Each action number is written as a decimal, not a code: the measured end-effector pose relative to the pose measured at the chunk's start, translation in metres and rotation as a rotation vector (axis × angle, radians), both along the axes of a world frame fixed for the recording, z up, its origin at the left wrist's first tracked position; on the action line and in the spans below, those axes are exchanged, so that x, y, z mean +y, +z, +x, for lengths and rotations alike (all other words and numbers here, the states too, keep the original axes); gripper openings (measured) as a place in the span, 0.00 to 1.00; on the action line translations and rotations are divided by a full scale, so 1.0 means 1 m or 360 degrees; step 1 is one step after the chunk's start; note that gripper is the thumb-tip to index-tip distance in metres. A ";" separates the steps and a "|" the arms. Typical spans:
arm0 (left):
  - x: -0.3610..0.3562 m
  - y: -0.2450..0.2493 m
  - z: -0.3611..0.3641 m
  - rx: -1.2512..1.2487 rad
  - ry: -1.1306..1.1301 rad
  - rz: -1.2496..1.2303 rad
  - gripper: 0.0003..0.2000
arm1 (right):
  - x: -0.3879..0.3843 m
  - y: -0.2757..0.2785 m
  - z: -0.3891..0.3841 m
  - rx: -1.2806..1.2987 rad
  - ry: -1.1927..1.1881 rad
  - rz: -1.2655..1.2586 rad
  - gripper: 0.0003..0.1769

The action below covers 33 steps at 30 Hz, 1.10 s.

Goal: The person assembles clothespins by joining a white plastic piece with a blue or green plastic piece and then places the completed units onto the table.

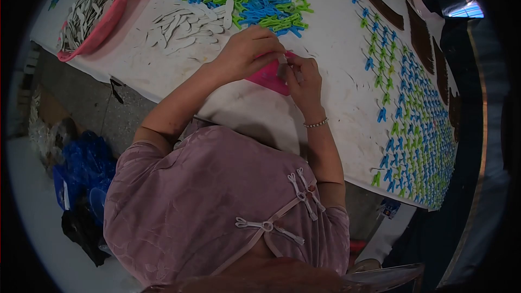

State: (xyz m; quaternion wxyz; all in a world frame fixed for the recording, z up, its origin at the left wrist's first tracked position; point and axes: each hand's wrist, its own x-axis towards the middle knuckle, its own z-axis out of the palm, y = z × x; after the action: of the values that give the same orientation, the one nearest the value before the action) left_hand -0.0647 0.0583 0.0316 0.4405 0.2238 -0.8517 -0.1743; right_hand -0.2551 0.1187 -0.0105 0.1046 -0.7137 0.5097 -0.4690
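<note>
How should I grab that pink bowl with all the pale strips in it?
I'd take the pink bowl by its rim, coming from the right: its curved wall stands bare there, while the pale strips are heaped inside. Keeping it level should help them stay in.

Lime green and bright blue are mingling in the clip pile [260, 6].
The half-covered piece [267, 78] is showing hot pink, the basin [111, 24] duller pink, the loose flat strips [190, 24] greyish white. Rowed clips [415, 127] are repeating blue and green on the white tabletop [347, 125], and the mauve blouse [184, 190] is carrying a faint tone-on-tone pattern.
</note>
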 end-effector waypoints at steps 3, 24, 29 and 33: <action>-0.001 -0.007 0.004 -0.0020 0.0019 0.0076 0.06 | 0.004 0.004 -0.004 0.0044 0.0003 -0.0072 0.10; -0.012 -0.030 -0.026 -0.0236 -0.0225 0.0218 0.05 | 0.012 0.030 -0.021 -0.0101 -0.0186 -0.0219 0.14; -0.014 -0.035 -0.031 -0.0257 -0.0199 0.0137 0.05 | 0.002 0.020 -0.011 -0.0605 0.0052 0.0028 0.18; -0.010 -0.034 -0.028 -0.0016 -0.0227 0.0406 0.05 | 0.002 0.007 -0.007 -0.0642 0.0153 0.0302 0.22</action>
State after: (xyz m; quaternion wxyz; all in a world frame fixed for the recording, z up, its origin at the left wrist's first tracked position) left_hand -0.0930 0.0482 -0.0025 0.3907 0.2177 -0.8385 -0.3111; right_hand -0.2622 0.1212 -0.0036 0.2931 -0.6159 0.4858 -0.5466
